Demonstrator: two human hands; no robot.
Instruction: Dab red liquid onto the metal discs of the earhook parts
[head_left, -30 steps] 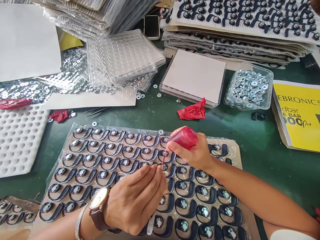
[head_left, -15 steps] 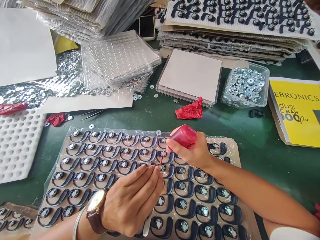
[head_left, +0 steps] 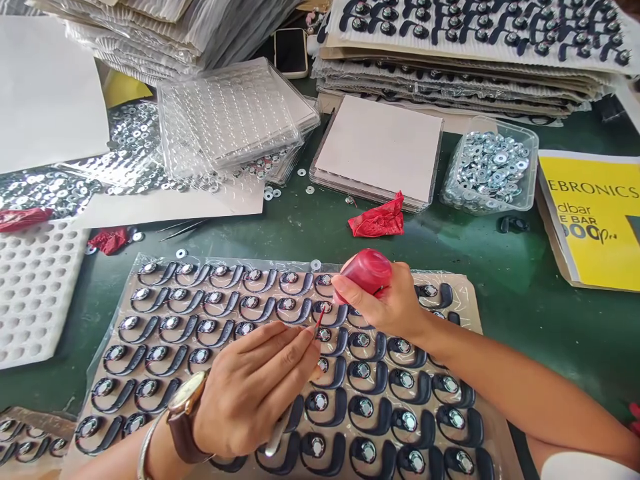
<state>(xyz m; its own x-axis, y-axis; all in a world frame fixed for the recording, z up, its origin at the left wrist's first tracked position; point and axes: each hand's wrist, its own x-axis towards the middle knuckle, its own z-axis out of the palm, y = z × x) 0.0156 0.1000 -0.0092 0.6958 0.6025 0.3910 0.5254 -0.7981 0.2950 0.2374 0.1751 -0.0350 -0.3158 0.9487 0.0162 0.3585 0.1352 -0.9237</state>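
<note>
My left hand [head_left: 260, 387], with a watch [head_left: 186, 393] and a bangle at the wrist, is closed around thin metal tweezers [head_left: 277, 435]. Their red-tinted tip points up past the fingertips, over one of the curved black parts. Wrapped round a red squeeze bottle [head_left: 369, 268] is my right hand [head_left: 400, 310]; the bottle leans with its lower end near the tweezers' tip, and its nozzle is hard to make out. Beneath both hands lies a brown sheet [head_left: 467, 300] under clear film, bearing rows of curved black parts [head_left: 367, 407] with round silver speaker-like centres.
A clear tub [head_left: 530, 180] of metal washers stands back right, near a yellow printed box [head_left: 595, 227]. Stacked sheets of parts [head_left: 450, 87] and a phone [head_left: 291, 53] are behind. Clear trays [head_left: 230, 120], loose washers [head_left: 45, 193] and a white dimpled tray [head_left: 40, 293] lie left.
My left hand has shifted slightly left and down, still with the tweezers, whose tip stays near the same part. The right hand and bottle have hardly moved.
</note>
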